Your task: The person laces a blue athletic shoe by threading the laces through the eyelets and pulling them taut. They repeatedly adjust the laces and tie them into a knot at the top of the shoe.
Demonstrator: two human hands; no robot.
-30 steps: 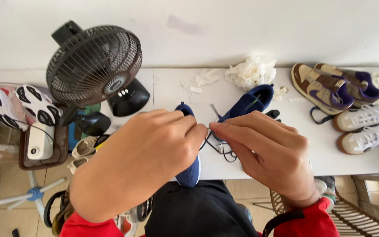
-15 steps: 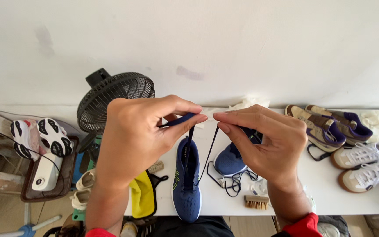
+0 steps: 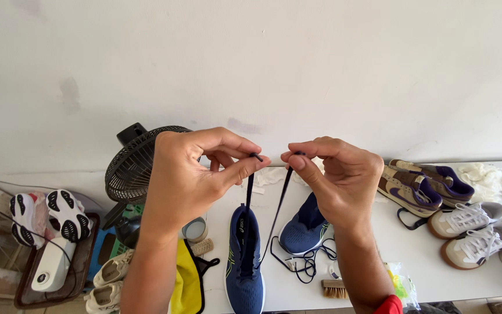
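A dark blue running shoe lies on the white table, toe toward me. Its dark lace runs up from the shoe in two strands. My left hand pinches one lace end between thumb and forefinger, raised above the shoe. My right hand pinches the other lace end at the same height, a short way to the right. The second blue shoe sits behind, with a loose dark lace coiled in front of it.
A black fan stands left of the table. A small brush lies near the front edge. A brown and purple pair of sneakers and a white pair sit at right. White shoes rest on a tray at left.
Both hands have risen and moved apart, pulling the lace ends up taut above the blue shoe. My view has tilted up toward the wall.
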